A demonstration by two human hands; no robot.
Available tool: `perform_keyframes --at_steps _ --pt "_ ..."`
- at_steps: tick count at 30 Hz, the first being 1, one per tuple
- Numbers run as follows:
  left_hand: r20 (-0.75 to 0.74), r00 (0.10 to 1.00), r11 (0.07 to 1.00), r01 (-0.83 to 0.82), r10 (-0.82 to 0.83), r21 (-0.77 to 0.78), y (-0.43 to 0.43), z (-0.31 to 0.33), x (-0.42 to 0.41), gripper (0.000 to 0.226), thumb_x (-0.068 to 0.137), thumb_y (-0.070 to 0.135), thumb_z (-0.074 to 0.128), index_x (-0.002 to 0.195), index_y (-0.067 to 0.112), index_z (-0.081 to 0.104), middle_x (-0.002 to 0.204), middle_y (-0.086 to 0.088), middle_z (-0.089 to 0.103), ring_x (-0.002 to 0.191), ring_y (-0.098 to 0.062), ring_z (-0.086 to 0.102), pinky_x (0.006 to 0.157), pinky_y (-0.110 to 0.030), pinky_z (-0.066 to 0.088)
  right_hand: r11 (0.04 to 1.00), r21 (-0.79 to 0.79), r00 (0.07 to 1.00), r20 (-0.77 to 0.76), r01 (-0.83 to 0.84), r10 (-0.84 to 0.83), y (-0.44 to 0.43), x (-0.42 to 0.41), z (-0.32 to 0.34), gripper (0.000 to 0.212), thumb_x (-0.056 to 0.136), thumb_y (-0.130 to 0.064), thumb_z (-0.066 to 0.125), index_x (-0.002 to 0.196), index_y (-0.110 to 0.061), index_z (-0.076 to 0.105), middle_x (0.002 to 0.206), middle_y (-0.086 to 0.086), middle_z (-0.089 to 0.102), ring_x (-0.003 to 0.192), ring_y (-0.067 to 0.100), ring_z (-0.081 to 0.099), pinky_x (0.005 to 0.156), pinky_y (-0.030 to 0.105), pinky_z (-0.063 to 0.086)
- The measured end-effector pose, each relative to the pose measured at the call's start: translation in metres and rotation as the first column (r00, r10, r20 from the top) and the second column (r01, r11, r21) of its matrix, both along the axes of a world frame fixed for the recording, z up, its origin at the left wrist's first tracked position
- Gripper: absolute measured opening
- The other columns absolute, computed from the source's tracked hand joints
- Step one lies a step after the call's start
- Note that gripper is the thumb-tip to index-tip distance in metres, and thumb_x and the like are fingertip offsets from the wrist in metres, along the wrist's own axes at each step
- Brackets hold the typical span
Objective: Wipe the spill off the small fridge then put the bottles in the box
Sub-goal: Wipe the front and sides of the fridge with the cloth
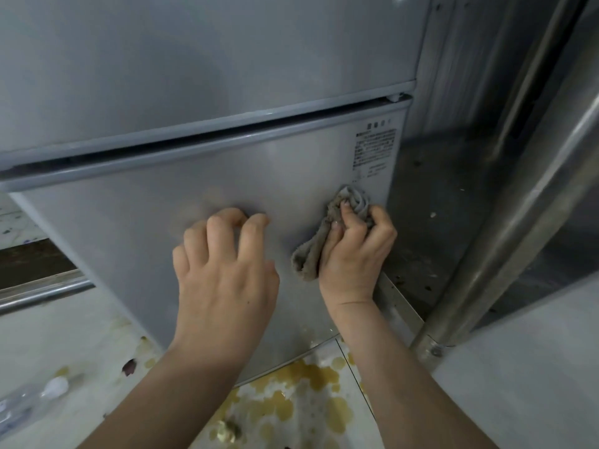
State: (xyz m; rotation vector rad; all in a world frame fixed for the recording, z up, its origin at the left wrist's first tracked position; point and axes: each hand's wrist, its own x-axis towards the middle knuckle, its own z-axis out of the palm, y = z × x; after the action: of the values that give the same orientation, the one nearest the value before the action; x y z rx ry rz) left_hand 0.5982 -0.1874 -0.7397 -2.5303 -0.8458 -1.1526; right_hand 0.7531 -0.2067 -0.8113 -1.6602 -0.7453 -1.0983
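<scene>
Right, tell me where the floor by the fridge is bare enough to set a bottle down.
Bare, dry floor lies at the lower right, beside the metal post. Pale floor at the left, below the metal rail, is mostly clear apart from a few drips. The yellow spill crowds the floor in front of the fridge, between the arms.

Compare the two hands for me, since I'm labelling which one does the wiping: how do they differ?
The right hand is closed around a bunched grey cloth; the left hand holds nothing. The left hand's fingers are curled, fingertips against the fridge's lower door, while the right presses the cloth against it. The right sits near the door's right edge, below the printed label; the left is nearer the middle. Both are bare and on the same door.
</scene>
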Motion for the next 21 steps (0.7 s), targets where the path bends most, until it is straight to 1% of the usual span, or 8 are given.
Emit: perform_keyframes --at_steps 2,5,8,10,12,13,18,21 --pt "0.013 1.000 1.000 0.001 -0.001 -0.026 -0.002 0.002 0.004 0.051 0.065 0.017 0.063 0.113 0.012 0.048 0.107 -0.008 0.034 0.090 -0.030 0.033 0.074 -0.044 0.036 1.000 -0.010 1.000 -0.018 0.012 -0.012 -0.001 0.001 0.007 0.017 0.100 -0.023 0.036 0.109 -0.012 0.045 0.113 0.012 0.037 0.091 0.031 0.045 0.078 0.042 0.038" --pt "0.070 0.998 0.998 0.007 -0.003 -0.066 -0.004 0.005 0.009 0.050 0.064 0.020 0.063 0.112 0.012 0.049 0.105 -0.006 0.032 0.087 -0.028 0.032 0.074 -0.039 0.027 0.999 0.031 1.000 -0.012 0.021 -0.021 -0.001 0.008 0.038 0.013 0.099 -0.024 0.039 0.107 -0.015 0.045 0.113 0.013 0.039 0.092 0.030 0.043 0.078 0.041 0.037" --pt "0.082 0.997 0.998 0.007 -0.002 -0.058 -0.004 0.006 0.011 0.051 0.064 0.018 0.063 0.112 0.013 0.046 0.106 -0.006 0.032 0.087 -0.028 0.031 0.073 -0.037 0.023 0.992 0.126 0.999 0.051 0.005 -0.011 0.003 0.020 0.078 0.011 0.097 -0.023 0.041 0.105 -0.017 0.045 0.109 0.023 0.053 0.092 0.029 0.042 0.080 0.040 0.037" --pt "0.084 0.996 0.999 0.001 0.003 -0.039 -0.002 0.007 0.012 0.052 0.064 0.016 0.065 0.113 0.013 0.045 0.107 -0.007 0.032 0.087 -0.028 0.030 0.072 -0.037 0.023 0.985 0.170 0.995 0.094 -0.032 0.016 0.006 0.023 0.087 0.013 0.097 -0.025 0.039 0.106 -0.017 0.045 0.112 0.020 0.048 0.094 0.029 0.042 0.082 0.039 0.038" --pt "0.092 0.996 1.000 -0.010 0.011 -0.010 -0.002 0.006 0.014 0.051 0.066 0.013 0.066 0.113 0.012 0.047 0.107 -0.007 0.031 0.087 -0.028 0.030 0.072 -0.038 0.023 0.981 0.184 0.993 0.111 -0.064 0.044 0.008 0.024 0.076 0.017 0.098 -0.028 0.036 0.106 -0.017 0.046 0.114 0.012 0.037 0.096 0.029 0.043 0.085 0.038 0.037" --pt "0.097 0.995 1.000 -0.020 0.019 0.004 -0.001 0.006 0.015 0.049 0.067 0.012 0.067 0.112 0.012 0.048 0.107 -0.008 0.031 0.087 -0.029 0.030 0.071 -0.039 0.023 0.982 0.176 0.993 0.110 -0.070 0.051 0.007 0.023 0.065 0.018 0.098 -0.028 0.035 0.106 -0.016 0.046 0.114 0.010 0.035 0.096 0.029 0.043 0.086 0.037 0.037" --pt "0.108 0.993 0.997 -0.062 0.056 0.056 0.000 0.000 0.019 0.045 0.070 0.009 0.070 0.110 0.011 0.050 0.106 -0.007 0.031 0.089 -0.029 0.030 0.072 -0.042 0.023 0.995 0.038 0.995 0.038 -0.093 0.091 -0.004 0.021 -0.003 0.017 0.100 -0.024 0.036 0.108 -0.011 0.044 0.116 0.010 0.034 0.098 0.032 0.042 0.089 0.042 0.041" --pt "0.098 0.993 0.994 -0.067 0.059 0.081 0.002 -0.004 0.019 0.042 0.070 0.009 0.070 0.109 0.010 0.053 0.106 -0.007 0.031 0.089 -0.029 0.030 0.073 -0.042 0.023 0.996 0.004 0.995 -0.050 -0.084 0.084 -0.010 0.023 -0.021 0.017 0.101 -0.024 0.033 0.108 -0.012 0.043 0.117 0.010 0.032 0.097 0.031 0.041 0.086 0.044 0.042"
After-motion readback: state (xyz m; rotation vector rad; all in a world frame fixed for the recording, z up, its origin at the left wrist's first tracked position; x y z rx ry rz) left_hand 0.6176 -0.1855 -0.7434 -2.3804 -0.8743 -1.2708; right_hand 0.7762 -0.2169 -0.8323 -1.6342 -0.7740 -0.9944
